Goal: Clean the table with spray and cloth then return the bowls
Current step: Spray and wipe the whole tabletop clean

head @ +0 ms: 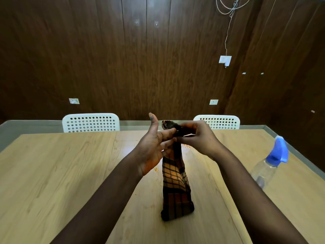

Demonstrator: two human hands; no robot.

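Note:
A dark checked cloth (175, 184) in orange and black hangs above the wooden table (52, 173), its lower end near the tabletop. My right hand (197, 136) pinches the cloth's top end. My left hand (154, 143) is beside it with the palm up and fingers straight, its fingertips touching the cloth just below the right hand's grip. A clear spray bottle (269, 164) with a blue trigger head stands at the table's right side. Small orange crumbs and stains (187, 146) lie on the table under the hands. No bowls are in view.
Two white perforated chairs (90, 122) (218, 121) stand at the far side of the table, against a dark wood-panelled wall. The table's right edge runs close behind the spray bottle.

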